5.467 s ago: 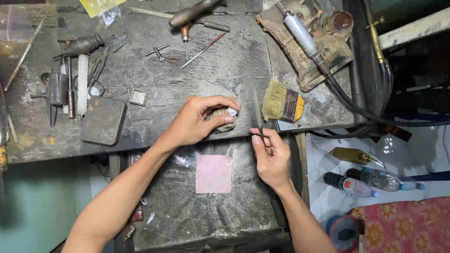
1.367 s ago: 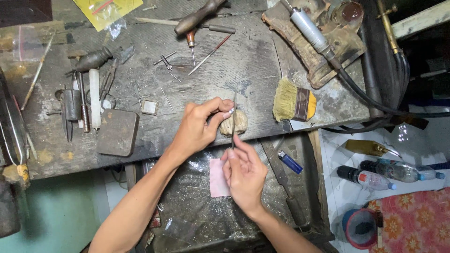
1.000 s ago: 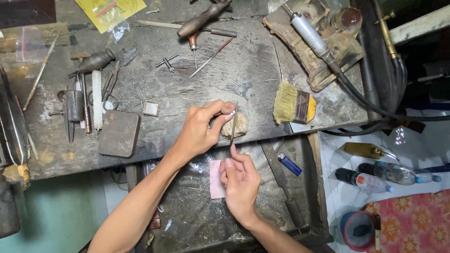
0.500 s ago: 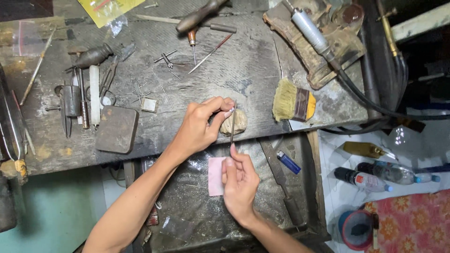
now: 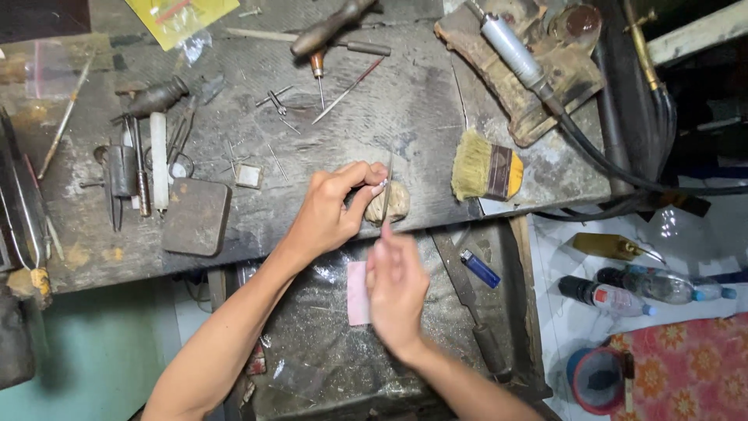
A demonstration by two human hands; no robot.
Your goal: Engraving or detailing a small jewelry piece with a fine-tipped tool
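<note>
A small pale piece (image 5: 380, 187), too small to identify, is pinched between the thumb and fingertips of the left hand (image 5: 331, 210) and braced on the rounded wooden bench peg (image 5: 393, 204) at the front edge of the workbench (image 5: 234, 234). A slender file (image 5: 387, 187) is gripped by the closed fingers of the right hand (image 5: 396, 288), which is blurred, so the exact finger placement cannot be told. The file's long axis runs nearly along the 12-to-6 line, its tip pointing toward 12 o'clock and slightly to 1, its lower end hidden in the hand. For the step to be done well, the piece should be kept pressed firmly against the peg, and the strokes should be kept short, light and in line with the file's axis, so that the tool is not rocked sideways. A bristle brush (image 5: 487, 165) lies at 3 o'clock from the peg, a blue lighter (image 5: 480, 268) at 4 o'clock, and a pink sheet (image 5: 358, 292) at 6 o'clock on the lower tray.
</note>
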